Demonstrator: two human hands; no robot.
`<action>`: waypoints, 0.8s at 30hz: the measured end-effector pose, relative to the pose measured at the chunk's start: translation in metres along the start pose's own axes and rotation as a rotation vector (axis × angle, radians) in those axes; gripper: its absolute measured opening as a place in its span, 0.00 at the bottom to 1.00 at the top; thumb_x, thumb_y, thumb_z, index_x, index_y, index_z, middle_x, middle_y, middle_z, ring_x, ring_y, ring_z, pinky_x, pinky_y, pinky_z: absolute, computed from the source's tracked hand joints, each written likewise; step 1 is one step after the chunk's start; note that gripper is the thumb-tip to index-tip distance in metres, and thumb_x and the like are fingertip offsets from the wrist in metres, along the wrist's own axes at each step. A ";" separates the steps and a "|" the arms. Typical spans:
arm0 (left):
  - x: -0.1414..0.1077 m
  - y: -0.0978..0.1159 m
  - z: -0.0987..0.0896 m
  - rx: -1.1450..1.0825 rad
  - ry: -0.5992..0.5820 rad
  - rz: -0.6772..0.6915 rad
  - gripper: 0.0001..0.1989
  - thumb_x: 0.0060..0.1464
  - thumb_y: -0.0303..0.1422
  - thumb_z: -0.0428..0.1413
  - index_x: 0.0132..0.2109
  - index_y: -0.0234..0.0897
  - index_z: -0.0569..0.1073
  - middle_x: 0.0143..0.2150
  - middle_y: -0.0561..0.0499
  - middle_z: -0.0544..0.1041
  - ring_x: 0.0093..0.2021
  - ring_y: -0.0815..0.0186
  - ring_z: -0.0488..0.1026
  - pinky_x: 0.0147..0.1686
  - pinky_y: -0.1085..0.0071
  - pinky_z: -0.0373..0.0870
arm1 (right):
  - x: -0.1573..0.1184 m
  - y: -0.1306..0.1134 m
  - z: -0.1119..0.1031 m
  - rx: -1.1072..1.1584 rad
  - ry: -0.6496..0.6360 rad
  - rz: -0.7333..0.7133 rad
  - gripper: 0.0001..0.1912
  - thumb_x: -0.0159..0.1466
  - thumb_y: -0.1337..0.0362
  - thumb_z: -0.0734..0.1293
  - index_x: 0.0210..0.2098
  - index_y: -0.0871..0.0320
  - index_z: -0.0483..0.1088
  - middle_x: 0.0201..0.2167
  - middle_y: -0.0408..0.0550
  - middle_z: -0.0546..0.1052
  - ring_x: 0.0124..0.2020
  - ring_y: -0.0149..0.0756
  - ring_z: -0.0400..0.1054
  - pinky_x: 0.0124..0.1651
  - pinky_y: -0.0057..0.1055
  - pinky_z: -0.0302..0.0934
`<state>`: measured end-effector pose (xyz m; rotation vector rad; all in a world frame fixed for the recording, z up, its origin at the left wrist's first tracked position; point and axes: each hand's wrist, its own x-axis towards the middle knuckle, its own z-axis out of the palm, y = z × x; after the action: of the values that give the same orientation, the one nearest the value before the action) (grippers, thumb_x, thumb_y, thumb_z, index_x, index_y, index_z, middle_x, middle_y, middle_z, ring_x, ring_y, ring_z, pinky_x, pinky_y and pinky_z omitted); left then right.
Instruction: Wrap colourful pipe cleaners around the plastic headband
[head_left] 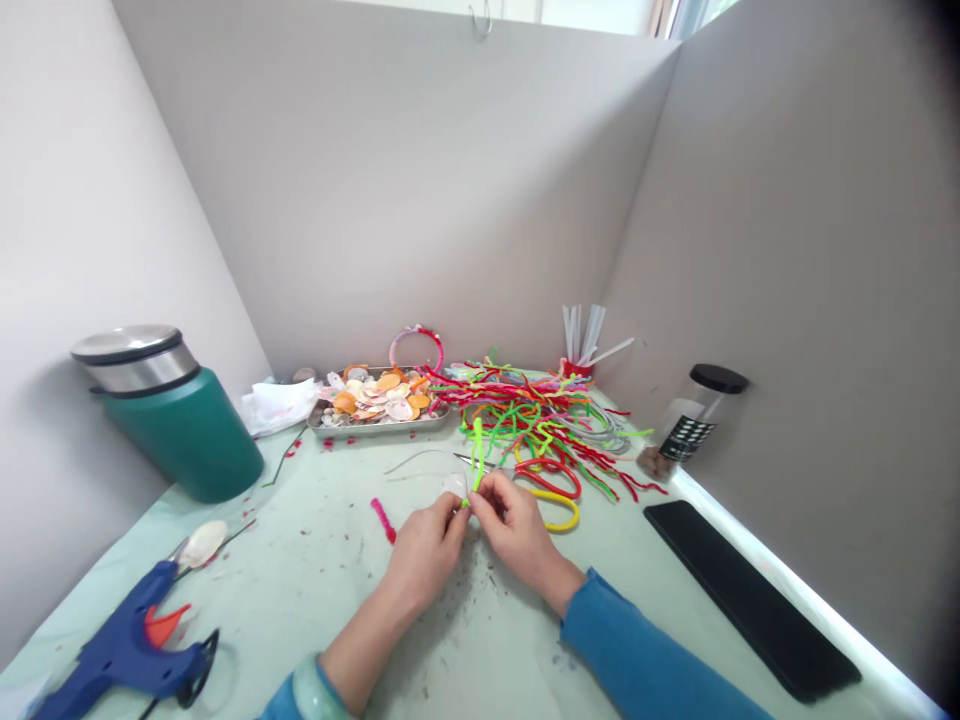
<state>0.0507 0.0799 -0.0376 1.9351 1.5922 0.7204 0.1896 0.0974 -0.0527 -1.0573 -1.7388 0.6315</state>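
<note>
My left hand (426,552) and my right hand (517,532) meet over the middle of the pale green table. Together they pinch a bright green pipe cleaner (477,448) that sticks up between the fingertips. A pale shell (453,487) sits against my left fingertips, touching the green pipe cleaner. A short pink pipe cleaner piece (383,520) lies just left of my left hand. Scissors with red and yellow handles (551,490) lie just beyond my right hand.
A metal tray of shells (376,402) and a heap of coloured pipe cleaners (540,415) sit behind. A blue glue gun (124,645) lies front left, a green container (176,415) far left, a black slab (750,595) and a dark-lidded jar (694,420) right.
</note>
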 end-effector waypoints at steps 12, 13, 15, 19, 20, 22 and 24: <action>0.001 -0.001 -0.002 -0.189 0.107 0.065 0.11 0.57 0.36 0.44 0.29 0.38 0.64 0.21 0.56 0.65 0.24 0.68 0.62 0.26 0.75 0.54 | 0.002 0.004 0.003 0.282 -0.030 0.174 0.07 0.59 0.64 0.62 0.26 0.58 0.61 0.20 0.37 0.62 0.22 0.26 0.55 0.24 0.24 0.50; 0.001 -0.001 -0.001 -0.207 0.109 0.072 0.12 0.57 0.37 0.44 0.29 0.38 0.64 0.21 0.56 0.65 0.24 0.69 0.62 0.26 0.75 0.54 | 0.003 0.004 0.003 0.322 -0.042 0.194 0.07 0.59 0.64 0.62 0.26 0.58 0.61 0.20 0.37 0.62 0.21 0.26 0.55 0.23 0.23 0.50; 0.000 -0.002 -0.001 -0.242 0.113 0.079 0.12 0.57 0.38 0.45 0.29 0.38 0.65 0.21 0.57 0.64 0.23 0.69 0.61 0.25 0.75 0.53 | 0.004 0.002 0.003 0.396 -0.069 0.229 0.08 0.58 0.63 0.63 0.25 0.58 0.61 0.19 0.37 0.62 0.20 0.26 0.54 0.22 0.23 0.49; 0.001 -0.004 0.000 -0.246 0.132 0.080 0.14 0.56 0.40 0.45 0.27 0.37 0.65 0.19 0.58 0.61 0.21 0.71 0.58 0.23 0.76 0.52 | 0.006 -0.002 0.001 0.500 -0.128 0.295 0.09 0.57 0.61 0.65 0.25 0.58 0.61 0.16 0.35 0.61 0.17 0.24 0.52 0.19 0.23 0.46; 0.001 -0.005 0.000 -0.231 0.139 0.086 0.14 0.56 0.40 0.45 0.27 0.37 0.65 0.19 0.58 0.61 0.21 0.71 0.58 0.23 0.76 0.52 | 0.006 -0.002 0.001 0.526 -0.144 0.312 0.10 0.57 0.61 0.65 0.25 0.58 0.61 0.16 0.35 0.61 0.16 0.24 0.52 0.19 0.23 0.45; 0.001 -0.005 -0.001 -0.181 0.155 0.106 0.13 0.56 0.38 0.45 0.28 0.37 0.66 0.20 0.58 0.62 0.21 0.72 0.58 0.23 0.77 0.52 | 0.007 -0.003 0.000 0.572 -0.166 0.339 0.11 0.58 0.59 0.64 0.25 0.58 0.60 0.16 0.35 0.62 0.15 0.23 0.51 0.18 0.23 0.45; 0.001 -0.004 -0.001 -0.108 0.171 0.123 0.13 0.56 0.37 0.45 0.28 0.37 0.66 0.20 0.58 0.62 0.21 0.72 0.58 0.24 0.77 0.52 | 0.007 -0.003 -0.001 0.608 -0.165 0.353 0.13 0.59 0.58 0.63 0.24 0.58 0.60 0.16 0.35 0.63 0.14 0.22 0.51 0.18 0.22 0.45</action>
<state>0.0470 0.0816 -0.0398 1.9489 1.5073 1.0260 0.1884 0.1021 -0.0468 -0.8891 -1.3542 1.3998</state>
